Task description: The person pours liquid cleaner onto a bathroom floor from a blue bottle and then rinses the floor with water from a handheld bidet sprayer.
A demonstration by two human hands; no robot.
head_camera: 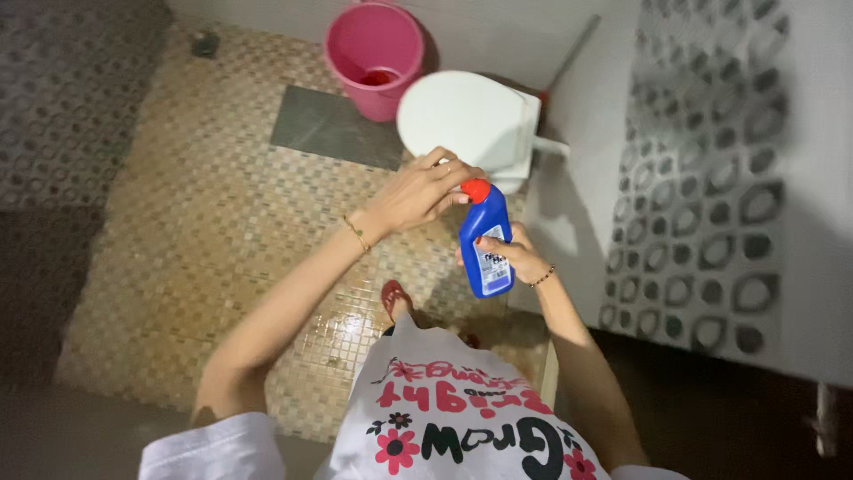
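Note:
My right hand (515,258) grips a blue plastic bottle (485,244) around its body, held upright in front of me. The bottle has a red cap (475,189) and a white label. My left hand (425,191) reaches across and its fingers close on the red cap from the left. Both wrists wear thin bracelets. The bottle is just in front of a white toilet (466,120) whose lid is down.
A pink bucket (375,53) stands on the mosaic tile floor (204,222) beside the toilet. A grey slab (333,129) lies in front of the bucket. A patterned tiled wall (711,178) rises on the right. My foot in a red sandal (395,298) is below.

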